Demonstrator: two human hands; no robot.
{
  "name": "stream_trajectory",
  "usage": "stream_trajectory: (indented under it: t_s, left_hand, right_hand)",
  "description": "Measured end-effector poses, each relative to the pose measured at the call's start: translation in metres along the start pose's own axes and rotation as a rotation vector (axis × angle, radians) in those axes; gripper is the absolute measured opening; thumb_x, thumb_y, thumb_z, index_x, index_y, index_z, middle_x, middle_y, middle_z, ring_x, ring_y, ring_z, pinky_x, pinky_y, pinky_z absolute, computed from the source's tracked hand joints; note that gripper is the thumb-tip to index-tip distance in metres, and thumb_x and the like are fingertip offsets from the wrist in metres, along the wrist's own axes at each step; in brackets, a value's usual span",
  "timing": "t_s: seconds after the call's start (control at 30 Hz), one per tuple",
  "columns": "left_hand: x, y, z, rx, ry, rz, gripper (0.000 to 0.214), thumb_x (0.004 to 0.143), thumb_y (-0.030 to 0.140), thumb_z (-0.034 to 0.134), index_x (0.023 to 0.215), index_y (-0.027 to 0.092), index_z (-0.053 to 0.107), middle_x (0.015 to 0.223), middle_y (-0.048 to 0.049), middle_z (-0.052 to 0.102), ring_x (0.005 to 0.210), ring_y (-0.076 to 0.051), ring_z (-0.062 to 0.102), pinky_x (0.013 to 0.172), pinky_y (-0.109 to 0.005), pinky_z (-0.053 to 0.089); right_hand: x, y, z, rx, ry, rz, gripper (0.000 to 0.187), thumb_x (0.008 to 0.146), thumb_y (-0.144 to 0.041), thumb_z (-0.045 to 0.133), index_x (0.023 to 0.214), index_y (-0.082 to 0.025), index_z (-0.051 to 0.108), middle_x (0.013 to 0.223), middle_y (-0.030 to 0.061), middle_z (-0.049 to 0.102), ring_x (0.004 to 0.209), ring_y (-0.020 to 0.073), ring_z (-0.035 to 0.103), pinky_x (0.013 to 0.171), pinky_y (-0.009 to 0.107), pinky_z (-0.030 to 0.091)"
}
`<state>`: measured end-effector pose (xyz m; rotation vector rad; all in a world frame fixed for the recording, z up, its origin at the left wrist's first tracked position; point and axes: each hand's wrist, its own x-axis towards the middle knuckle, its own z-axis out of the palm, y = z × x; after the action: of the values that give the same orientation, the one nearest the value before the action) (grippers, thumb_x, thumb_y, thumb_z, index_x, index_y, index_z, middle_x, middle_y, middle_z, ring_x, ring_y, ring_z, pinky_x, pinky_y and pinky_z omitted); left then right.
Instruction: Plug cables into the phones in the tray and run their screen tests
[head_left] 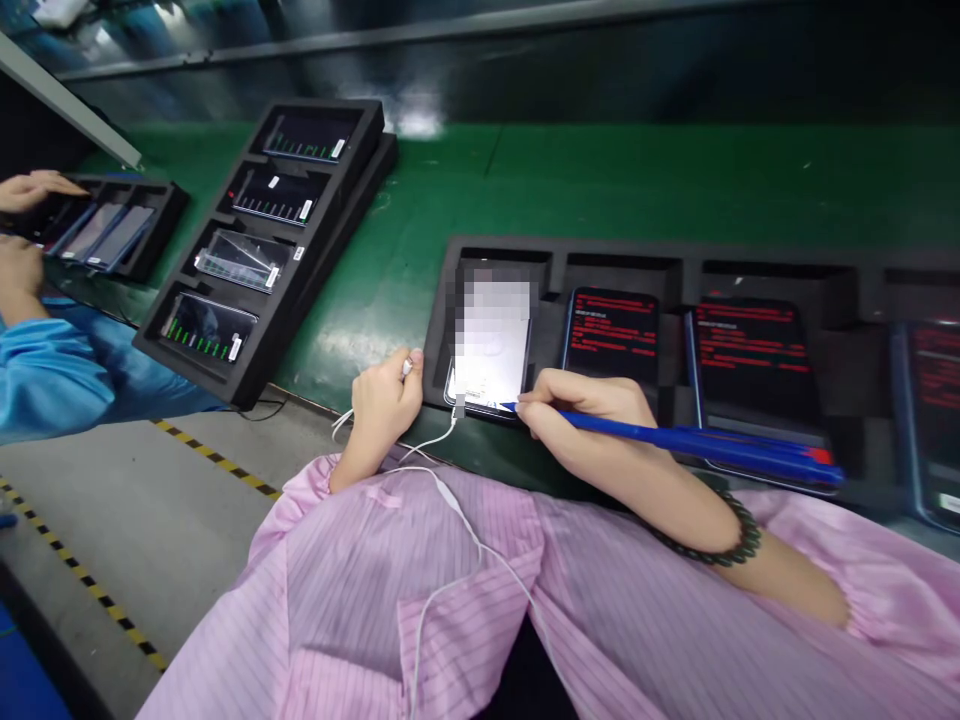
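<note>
My right hand (581, 410) is closed round a blue stylus pen (697, 440), whose tip touches the bottom edge of a lit white phone (491, 345) in the leftmost slot of a black foam tray (750, 262). My left hand (386, 395) is curled round a white cable plug (407, 368) beside the tray's left edge. A white cable (450, 510) runs from the phone's base over my pink striped sleeves. Phones with red text on dark screens (611, 335) fill the slots to the right.
A second black tray (360, 170) with several phones lies slanted on the green belt (600, 180) at upper left. At far left a person in blue sleeves (52, 375) handles phones in another tray (161, 215). Grey floor with yellow-black tape (210, 455) lies below.
</note>
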<state>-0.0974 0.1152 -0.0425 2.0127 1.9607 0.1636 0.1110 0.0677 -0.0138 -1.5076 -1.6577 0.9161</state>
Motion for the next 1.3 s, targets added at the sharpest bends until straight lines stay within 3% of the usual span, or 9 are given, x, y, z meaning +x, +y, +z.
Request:
stream_trajectory:
  t_s: [0.53, 0.6, 0.67, 0.77, 0.83, 0.93, 1.07, 1.17, 1.3]
  left_hand:
    - [0.001, -0.001, 0.001, -0.043, 0.023, -0.009, 0.035, 0.103, 0.032, 0.042, 0.076, 0.02, 0.06, 0.061, -0.0033, 0.058, 0.059, -0.019, 0.054, 0.059, -0.03, 0.019]
    - [0.001, -0.002, 0.002, -0.058, 0.033, -0.004, 0.035, 0.103, 0.032, 0.042, 0.075, 0.02, 0.06, 0.06, -0.0029, 0.057, 0.059, -0.019, 0.054, 0.059, -0.03, 0.019]
    - [0.001, -0.003, 0.003, -0.077, 0.043, -0.001, 0.036, 0.103, 0.034, 0.042, 0.075, 0.02, 0.06, 0.059, -0.0023, 0.056, 0.058, -0.018, 0.053, 0.059, -0.03, 0.02]
    - [0.001, -0.005, 0.004, -0.123, 0.071, -0.004, 0.036, 0.103, 0.037, 0.041, 0.076, 0.021, 0.06, 0.058, -0.0011, 0.054, 0.057, -0.018, 0.051, 0.058, -0.029, 0.022]
    - [0.0, -0.007, 0.004, -0.187, 0.101, 0.005, 0.035, 0.103, 0.038, 0.04, 0.082, 0.02, 0.061, 0.061, -0.0007, 0.056, 0.057, -0.017, 0.051, 0.059, -0.027, 0.026]
    - [-0.001, -0.011, 0.006, -0.305, 0.158, 0.052, 0.032, 0.103, 0.041, 0.039, 0.097, 0.02, 0.063, 0.071, -0.0009, 0.062, 0.06, -0.016, 0.053, 0.062, -0.026, 0.034]
    - [-0.002, -0.022, 0.015, -0.446, 0.283, 0.184, 0.036, 0.104, 0.043, 0.036, 0.114, 0.02, 0.062, 0.08, -0.0034, 0.066, 0.063, -0.015, 0.056, 0.065, -0.026, 0.042]
    - [-0.008, -0.029, 0.019, -0.489, 0.41, 0.26, 0.048, 0.103, 0.048, 0.026, 0.108, 0.019, 0.064, 0.083, -0.0077, 0.069, 0.063, -0.015, 0.058, 0.065, -0.027, 0.045]
    - [-0.027, -0.027, 0.012, -0.413, 0.309, 0.373, 0.049, 0.1, 0.051, 0.035, 0.089, 0.019, 0.07, 0.071, -0.0073, 0.069, 0.058, -0.015, 0.059, 0.061, -0.027, 0.044]
  right_hand:
    - [0.0, -0.002, -0.001, -0.012, -0.016, -0.046, 0.03, 0.078, -0.024, 0.05, 0.051, -0.018, 0.038, 0.046, -0.0043, 0.032, 0.044, 0.0061, 0.029, 0.044, 0.022, 0.022]
    - [0.0, -0.002, -0.004, -0.02, -0.011, -0.072, 0.028, 0.08, -0.023, 0.052, 0.053, -0.019, 0.044, 0.047, -0.0045, 0.039, 0.044, 0.0064, 0.034, 0.044, 0.022, 0.024]
    - [0.003, -0.003, -0.004, -0.055, 0.022, -0.13, 0.021, 0.084, -0.021, 0.055, 0.063, -0.02, 0.057, 0.056, -0.0032, 0.056, 0.049, 0.0081, 0.046, 0.05, 0.023, 0.033]
    - [0.011, -0.002, 0.004, -0.234, 0.078, -0.324, 0.017, 0.095, -0.028, 0.056, 0.088, -0.024, 0.071, 0.081, 0.0008, 0.072, 0.076, 0.0148, 0.062, 0.077, 0.032, 0.043]
    - [0.016, 0.0, 0.013, -0.4, 0.083, -0.434, 0.022, 0.1, -0.034, 0.053, 0.096, -0.026, 0.073, 0.091, 0.0027, 0.074, 0.097, 0.0212, 0.062, 0.094, 0.043, 0.036]
    - [0.019, 0.005, 0.022, -0.563, -0.005, -0.489, 0.027, 0.104, -0.033, 0.046, 0.101, -0.025, 0.071, 0.099, 0.0047, 0.075, 0.115, 0.0283, 0.056, 0.102, 0.052, 0.022]
    - [0.01, 0.012, 0.009, -0.606, 0.003, -0.477, 0.028, 0.103, -0.031, 0.045, 0.096, -0.024, 0.071, 0.094, 0.0054, 0.075, 0.109, 0.0275, 0.058, 0.103, 0.053, 0.019]
    - [-0.001, 0.014, -0.007, -0.576, 0.064, -0.455, 0.025, 0.102, -0.034, 0.049, 0.098, -0.027, 0.072, 0.098, 0.004, 0.075, 0.107, 0.025, 0.06, 0.104, 0.049, 0.022]
    - [-0.01, 0.015, -0.018, -0.53, 0.043, -0.529, 0.02, 0.101, -0.032, 0.052, 0.1, -0.026, 0.071, 0.1, 0.0028, 0.075, 0.107, 0.0235, 0.062, 0.104, 0.048, 0.021]
